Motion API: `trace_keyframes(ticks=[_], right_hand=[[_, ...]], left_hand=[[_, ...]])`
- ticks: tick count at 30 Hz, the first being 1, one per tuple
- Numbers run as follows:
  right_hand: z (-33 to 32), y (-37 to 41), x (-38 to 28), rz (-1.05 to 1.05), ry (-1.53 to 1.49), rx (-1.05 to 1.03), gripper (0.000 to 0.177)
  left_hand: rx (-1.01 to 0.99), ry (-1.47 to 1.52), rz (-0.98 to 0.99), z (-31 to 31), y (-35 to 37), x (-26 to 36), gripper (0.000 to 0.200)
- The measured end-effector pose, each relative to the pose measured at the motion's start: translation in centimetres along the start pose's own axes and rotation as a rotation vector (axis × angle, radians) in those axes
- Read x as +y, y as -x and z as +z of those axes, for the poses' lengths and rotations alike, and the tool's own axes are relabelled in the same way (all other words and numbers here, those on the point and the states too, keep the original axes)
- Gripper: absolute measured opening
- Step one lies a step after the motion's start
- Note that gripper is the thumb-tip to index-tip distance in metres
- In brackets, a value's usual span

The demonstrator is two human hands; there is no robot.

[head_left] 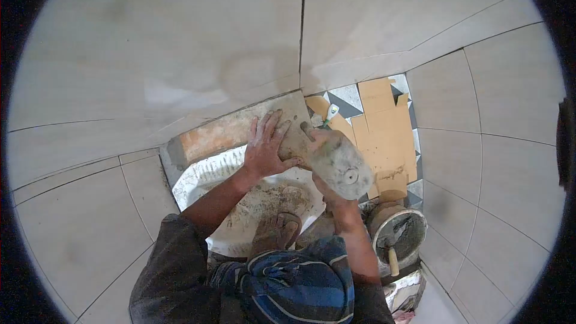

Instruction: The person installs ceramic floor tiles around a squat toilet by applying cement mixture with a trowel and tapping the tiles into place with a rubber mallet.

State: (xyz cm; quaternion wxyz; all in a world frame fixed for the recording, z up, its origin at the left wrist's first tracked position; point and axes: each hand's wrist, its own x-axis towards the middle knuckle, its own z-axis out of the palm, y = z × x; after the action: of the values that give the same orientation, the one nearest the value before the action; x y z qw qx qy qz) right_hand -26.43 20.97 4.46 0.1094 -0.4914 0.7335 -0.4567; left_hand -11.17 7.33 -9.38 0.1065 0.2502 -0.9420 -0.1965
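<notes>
My left hand [268, 146] lies with its fingers spread on the dusty ledge [225, 132], above the white squat basin [198, 183]. My right hand [324, 165] is wrapped round a flat, grey-smeared tool [342, 165] with a round mark on its face. The tool is tilted beside the ledge's right end and hides much of that hand. One sandalled foot [279, 228] stands in the dirt-covered basin.
Cardboard [384, 132] covers patterned floor tiles at the right. A white and green object [332, 112] lies near the wall corner. A bucket [420, 237] of grey mix, with a wooden-handled tool [393, 261], stands by my right forearm. Tiled walls [516, 93] close in around.
</notes>
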Motion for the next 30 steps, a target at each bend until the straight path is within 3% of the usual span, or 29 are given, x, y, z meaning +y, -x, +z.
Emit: trace_keyframes(ticks=[2, 3, 5, 6, 8, 9, 11, 15, 17, 21, 23, 27, 29, 30], right_hand=[[0.4, -0.4, 0.4, 0.222, 0.028, -0.082, 0.032], [0.5, 0.1, 0.6, 0.225, 0.027, -0.089, 0.032], [0.7, 1.3, 1.4, 0.334, -0.287, -0.032, 0.035], [0.9, 1.6, 1.9, 0.333, -0.285, -0.029, 0.035], [1.2, 2.2, 3.1, 0.154, 0.172, -0.221, 0.04], [1.3, 3.3, 3.5, 0.148, 0.172, -0.221, 0.04], [1.3, 5.8, 3.2, 0.719, -0.839, 0.099, 0.04], [1.0, 2.7, 2.6, 0.535, -0.724, 0.03, 0.036], [1.0, 1.1, 3.2, 0.06, 0.183, -0.198, 0.032], [0.7, 0.7, 0.3, 0.183, 0.05, -0.052, 0.033], [0.8, 2.2, 2.5, 0.136, 0.36, -0.23, 0.035], [1.3, 1.0, 1.7, 0.152, 0.105, -0.175, 0.034], [2.9, 1.4, 2.4, 0.111, -0.287, 0.12, 0.034], [2.3, 1.7, 2.7, 0.114, -0.285, 0.119, 0.034]], left_hand=[[-0.008, -0.026, -0.007, 0.3, -0.1, -0.3, 0.105], [-0.029, -0.045, -0.018, 0.5, 0.3, -0.3, 0.105], [-0.045, -0.044, -0.017, 0.5, 0.5, -0.5, 0.105], [-0.059, -0.042, -0.009, 0.5, 0.4, -0.6, 0.105], [-0.049, -0.073, 0.005, 1.0, 0.5, -0.6, 0.105], [-0.041, -0.11, 0.014, 1.1, 0.6, -0.8, 0.105], [-0.077, -0.073, -0.002, 0.1, 0.2, -0.4, 0.104], [-0.089, -0.02, -0.023, 0.2, 0.4, -0.5, 0.104], [-0.087, -0.01, -0.031, -0.2, 0.4, -0.1, 0.104], [-0.043, -0.015, -0.008, 0.4, 0.5, -0.6, 0.105], [-0.05, -0.012, -0.01, 0.4, 0.6, -0.6, 0.105], [-0.051, -0.008, -0.017, 0.1, 0.6, -0.4, 0.102], [-0.064, -0.009, -0.017, -0.1, 0.5, -0.4, 0.101], [-0.074, -0.01, -0.011, -0.2, 0.4, -0.3, 0.101]])
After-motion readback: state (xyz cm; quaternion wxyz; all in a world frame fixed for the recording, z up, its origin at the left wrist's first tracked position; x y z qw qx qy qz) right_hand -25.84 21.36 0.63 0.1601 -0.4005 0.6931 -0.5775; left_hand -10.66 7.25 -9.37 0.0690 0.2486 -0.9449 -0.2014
